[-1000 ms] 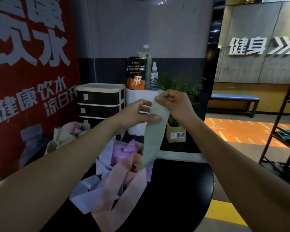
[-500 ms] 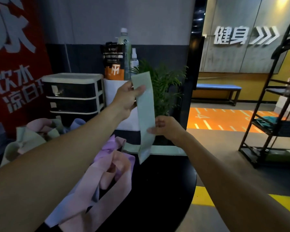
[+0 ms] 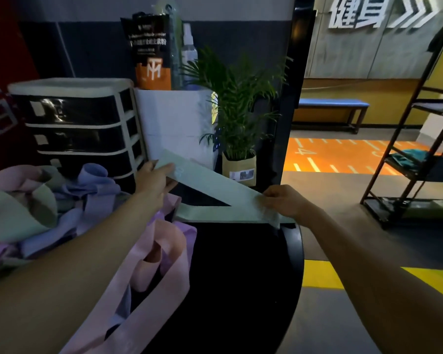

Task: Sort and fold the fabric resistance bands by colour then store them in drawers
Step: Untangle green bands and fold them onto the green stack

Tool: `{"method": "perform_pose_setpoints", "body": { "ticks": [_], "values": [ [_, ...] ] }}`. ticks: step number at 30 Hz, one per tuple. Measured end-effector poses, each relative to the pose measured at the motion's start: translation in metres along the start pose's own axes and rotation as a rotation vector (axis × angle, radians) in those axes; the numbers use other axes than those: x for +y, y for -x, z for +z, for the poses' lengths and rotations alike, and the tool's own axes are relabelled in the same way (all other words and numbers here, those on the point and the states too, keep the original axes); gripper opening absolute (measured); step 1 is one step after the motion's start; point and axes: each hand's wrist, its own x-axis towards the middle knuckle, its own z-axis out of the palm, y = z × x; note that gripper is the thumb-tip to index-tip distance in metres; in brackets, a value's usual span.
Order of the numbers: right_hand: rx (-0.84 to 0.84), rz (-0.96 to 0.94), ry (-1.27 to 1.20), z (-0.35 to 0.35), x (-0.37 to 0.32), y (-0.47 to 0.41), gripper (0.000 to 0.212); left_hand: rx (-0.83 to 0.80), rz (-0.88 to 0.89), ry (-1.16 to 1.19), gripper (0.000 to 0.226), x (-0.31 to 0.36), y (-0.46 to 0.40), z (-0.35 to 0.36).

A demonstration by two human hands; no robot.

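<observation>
Both hands, left hand (image 3: 155,178) and right hand (image 3: 283,200), pinched the green resistance band (image 3: 215,186) taut above the round table's (image 3: 241,277) far edge; uneven tension could skew the fold.

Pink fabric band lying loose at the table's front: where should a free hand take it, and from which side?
Pinch the pink fabric band at its raised loop fold, from above. It lies slack on the round black table, and both hands, left hand and right hand, hold the green band.
</observation>
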Motion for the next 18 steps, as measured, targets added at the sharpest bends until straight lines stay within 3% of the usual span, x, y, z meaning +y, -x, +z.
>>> {"method": "perform_pose_setpoints", "body": {
  "ticks": [3,6,10,12,18],
  "values": [
    [0.035,0.002,0.060,-0.007,0.001,-0.009,0.022,0.047,-0.001,-0.165,0.011,-0.017,-0.004,-0.003],
    [0.058,-0.013,0.175,-0.011,0.004,-0.018,0.016,0.043,-0.003,-0.376,0.024,-0.033,-0.008,-0.008],
    [0.104,-0.022,0.287,-0.014,0.007,-0.027,0.019,-0.024,0.082,-0.805,0.003,-0.045,-0.015,-0.020],
    [0.115,-0.017,0.311,-0.014,0.009,-0.030,0.018,-0.048,0.128,-0.961,0.009,-0.047,-0.014,-0.022],
    [0.068,0.007,0.562,-0.003,0.025,-0.039,0.024,-0.083,0.161,-1.117,0.015,-0.058,-0.011,-0.026]
  ]
}}
